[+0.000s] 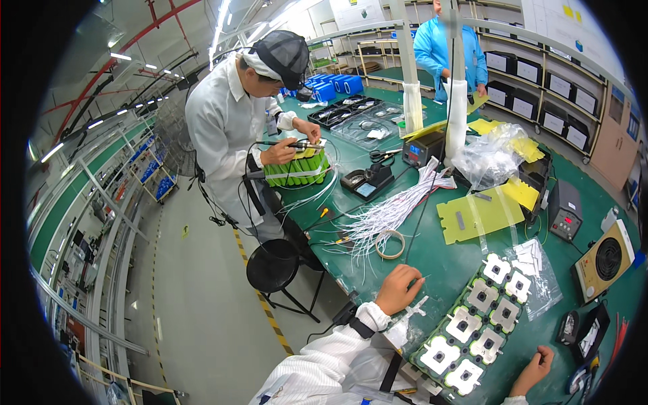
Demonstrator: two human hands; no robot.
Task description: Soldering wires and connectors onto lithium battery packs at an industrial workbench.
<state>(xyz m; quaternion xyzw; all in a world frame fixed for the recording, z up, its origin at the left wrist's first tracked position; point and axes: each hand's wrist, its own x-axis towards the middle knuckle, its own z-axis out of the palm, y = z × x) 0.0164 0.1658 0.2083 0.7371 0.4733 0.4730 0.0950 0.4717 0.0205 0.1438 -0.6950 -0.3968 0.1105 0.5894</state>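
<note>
My left hand is over the near table edge, its fingers curled and pressed together. A thin tip shows by the fingertips, too small to name. Right of it lies a battery pack, a long green-edged block with two rows of white and grey cross-shaped pads, each with a dark centre. My right hand rests on the green table beside the pack's near right end. Its fingers are loosely curled, with nothing seen in them. Crumpled clear and white film lies between my left hand and the pack.
Beyond lie white wires, a tape roll and a yellow sheet. An ionizer fan stands right. Across the table's left side, a co-worker holds a soldering iron over another pack. A black stool stands left.
</note>
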